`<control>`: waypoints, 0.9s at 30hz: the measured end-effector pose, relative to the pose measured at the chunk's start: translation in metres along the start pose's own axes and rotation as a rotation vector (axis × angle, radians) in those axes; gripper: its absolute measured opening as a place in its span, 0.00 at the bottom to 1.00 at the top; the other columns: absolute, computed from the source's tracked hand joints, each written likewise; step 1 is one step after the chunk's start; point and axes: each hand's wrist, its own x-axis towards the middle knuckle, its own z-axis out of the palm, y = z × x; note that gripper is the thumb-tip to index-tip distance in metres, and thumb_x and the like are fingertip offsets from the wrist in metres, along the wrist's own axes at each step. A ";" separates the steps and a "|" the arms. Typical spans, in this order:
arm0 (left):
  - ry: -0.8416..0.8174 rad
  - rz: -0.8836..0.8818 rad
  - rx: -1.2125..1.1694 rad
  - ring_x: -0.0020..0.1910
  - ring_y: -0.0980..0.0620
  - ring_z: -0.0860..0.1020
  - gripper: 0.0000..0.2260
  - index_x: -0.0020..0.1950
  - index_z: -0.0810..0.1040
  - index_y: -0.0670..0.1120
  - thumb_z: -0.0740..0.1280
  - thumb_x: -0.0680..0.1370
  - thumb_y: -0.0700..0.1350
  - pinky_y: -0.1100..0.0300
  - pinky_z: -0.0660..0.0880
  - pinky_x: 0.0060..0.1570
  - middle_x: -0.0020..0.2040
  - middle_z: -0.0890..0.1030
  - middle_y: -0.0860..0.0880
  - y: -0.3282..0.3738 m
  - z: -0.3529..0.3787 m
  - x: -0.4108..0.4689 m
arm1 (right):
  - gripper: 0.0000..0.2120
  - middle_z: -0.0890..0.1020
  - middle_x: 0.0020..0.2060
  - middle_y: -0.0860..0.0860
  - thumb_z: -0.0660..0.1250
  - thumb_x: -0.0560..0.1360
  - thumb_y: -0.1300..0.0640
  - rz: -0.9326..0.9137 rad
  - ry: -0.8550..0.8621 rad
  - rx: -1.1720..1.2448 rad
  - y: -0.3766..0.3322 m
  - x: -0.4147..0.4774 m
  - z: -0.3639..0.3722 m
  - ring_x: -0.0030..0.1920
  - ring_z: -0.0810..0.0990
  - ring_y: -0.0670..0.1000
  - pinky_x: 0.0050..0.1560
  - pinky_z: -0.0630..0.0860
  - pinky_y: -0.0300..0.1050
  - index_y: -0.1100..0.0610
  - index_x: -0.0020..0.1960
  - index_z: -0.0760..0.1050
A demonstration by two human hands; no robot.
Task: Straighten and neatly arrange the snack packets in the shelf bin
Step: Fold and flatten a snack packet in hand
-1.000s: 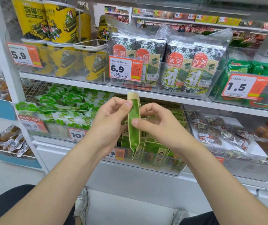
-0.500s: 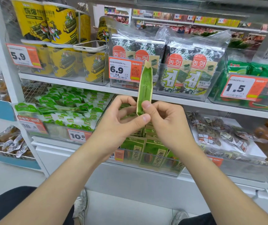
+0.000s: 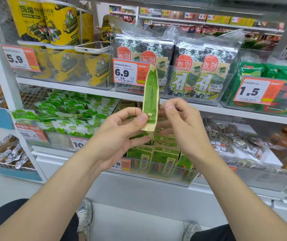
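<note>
The person is holding one slim green snack packet point(image 3: 150, 96) upright, leaning slightly, in front of the shelves. The left hand point(image 3: 120, 131) pinches it near the bottom, thumb pressed to the front and the fingers point(image 3: 139, 139) curled behind. The right hand point(image 3: 182, 126) sits just beside the packet's lower right edge, loosely curled and blurred; I can't tell whether it touches the packet. Directly below, more green packets point(image 3: 163, 160) stand in rows in the clear shelf bin point(image 3: 156, 180).
</note>
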 end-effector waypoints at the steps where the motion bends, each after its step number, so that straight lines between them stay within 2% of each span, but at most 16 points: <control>1: -0.039 -0.018 -0.004 0.57 0.40 0.83 0.11 0.59 0.76 0.42 0.71 0.79 0.42 0.41 0.81 0.62 0.58 0.85 0.38 0.000 0.000 -0.001 | 0.15 0.88 0.50 0.53 0.65 0.84 0.41 0.030 -0.007 0.040 -0.003 0.000 -0.001 0.48 0.88 0.56 0.51 0.85 0.62 0.47 0.65 0.74; 4: -0.150 -0.095 -0.002 0.61 0.36 0.82 0.12 0.63 0.75 0.41 0.70 0.81 0.40 0.39 0.80 0.64 0.60 0.82 0.33 0.000 0.000 -0.003 | 0.41 0.88 0.57 0.51 0.71 0.75 0.40 0.179 -0.036 0.196 -0.005 0.001 -0.002 0.57 0.87 0.47 0.55 0.80 0.48 0.44 0.82 0.56; 5: -0.151 -0.117 0.001 0.61 0.35 0.83 0.12 0.62 0.75 0.41 0.70 0.80 0.40 0.39 0.80 0.63 0.61 0.82 0.32 0.000 0.000 -0.002 | 0.47 0.87 0.58 0.51 0.74 0.74 0.41 0.227 -0.044 0.265 -0.004 0.001 -0.001 0.59 0.86 0.46 0.57 0.78 0.47 0.44 0.84 0.52; 7: -0.104 -0.125 0.041 0.58 0.37 0.84 0.09 0.55 0.76 0.40 0.70 0.78 0.41 0.43 0.83 0.59 0.57 0.83 0.34 0.000 0.001 0.000 | 0.55 0.87 0.60 0.51 0.81 0.71 0.44 0.275 -0.014 0.338 0.000 0.003 0.002 0.60 0.86 0.48 0.60 0.80 0.52 0.41 0.85 0.48; 8: -0.079 -0.120 0.088 0.56 0.38 0.85 0.09 0.53 0.77 0.40 0.71 0.77 0.43 0.44 0.84 0.57 0.55 0.85 0.36 0.000 0.002 0.000 | 0.56 0.86 0.61 0.50 0.82 0.70 0.46 0.274 0.016 0.320 0.002 0.004 0.002 0.60 0.86 0.48 0.62 0.81 0.54 0.40 0.85 0.48; 11: -0.025 -0.089 0.328 0.53 0.40 0.87 0.15 0.54 0.76 0.39 0.78 0.77 0.44 0.46 0.85 0.53 0.49 0.87 0.39 -0.003 0.007 -0.003 | 0.56 0.84 0.64 0.47 0.81 0.74 0.56 0.219 0.082 0.230 0.004 0.006 0.002 0.60 0.85 0.43 0.65 0.79 0.47 0.42 0.85 0.45; 14: 0.024 -0.086 0.438 0.49 0.41 0.88 0.13 0.58 0.74 0.34 0.74 0.80 0.39 0.50 0.86 0.49 0.47 0.88 0.37 -0.005 0.009 -0.003 | 0.56 0.80 0.68 0.47 0.81 0.73 0.60 0.188 0.075 0.215 0.005 0.008 -0.004 0.61 0.84 0.45 0.65 0.81 0.51 0.40 0.85 0.46; 16: 0.050 -0.060 0.431 0.49 0.42 0.88 0.09 0.59 0.76 0.35 0.71 0.82 0.37 0.51 0.86 0.50 0.47 0.88 0.39 -0.005 0.006 -0.003 | 0.50 0.81 0.64 0.46 0.82 0.72 0.60 0.197 0.093 0.195 0.004 0.008 -0.007 0.58 0.85 0.44 0.57 0.83 0.45 0.43 0.82 0.54; 18: 0.100 0.000 0.446 0.49 0.43 0.88 0.06 0.59 0.80 0.38 0.70 0.82 0.34 0.53 0.86 0.50 0.47 0.89 0.41 -0.005 0.000 -0.002 | 0.35 0.84 0.57 0.47 0.81 0.73 0.56 0.216 0.158 0.159 0.001 0.009 -0.010 0.51 0.86 0.41 0.48 0.81 0.40 0.49 0.72 0.66; 20: 0.179 0.066 0.519 0.48 0.45 0.89 0.07 0.58 0.83 0.42 0.70 0.82 0.34 0.54 0.86 0.50 0.46 0.89 0.44 -0.006 -0.007 0.001 | 0.22 0.87 0.50 0.49 0.81 0.74 0.50 0.217 0.221 0.086 0.002 0.009 -0.013 0.48 0.86 0.45 0.48 0.80 0.45 0.55 0.61 0.76; 22: 0.244 0.096 0.560 0.47 0.48 0.89 0.07 0.57 0.85 0.45 0.71 0.82 0.36 0.55 0.86 0.50 0.45 0.89 0.47 -0.007 -0.012 0.003 | 0.15 0.88 0.45 0.51 0.80 0.75 0.48 0.178 0.222 0.024 0.003 0.009 -0.017 0.48 0.88 0.53 0.51 0.84 0.53 0.56 0.53 0.81; 25: 0.262 0.087 0.540 0.48 0.48 0.88 0.07 0.56 0.86 0.46 0.71 0.82 0.36 0.57 0.85 0.48 0.45 0.89 0.47 -0.010 -0.017 0.006 | 0.08 0.89 0.42 0.51 0.78 0.77 0.51 0.100 0.120 -0.014 0.000 0.006 -0.020 0.46 0.89 0.54 0.52 0.85 0.58 0.55 0.50 0.86; 27: 0.284 0.093 0.535 0.49 0.47 0.88 0.07 0.55 0.86 0.46 0.71 0.82 0.36 0.55 0.86 0.49 0.46 0.89 0.46 -0.014 -0.017 0.009 | 0.06 0.89 0.41 0.51 0.77 0.79 0.53 0.078 0.075 -0.049 0.000 0.007 -0.023 0.45 0.90 0.55 0.51 0.85 0.61 0.56 0.49 0.87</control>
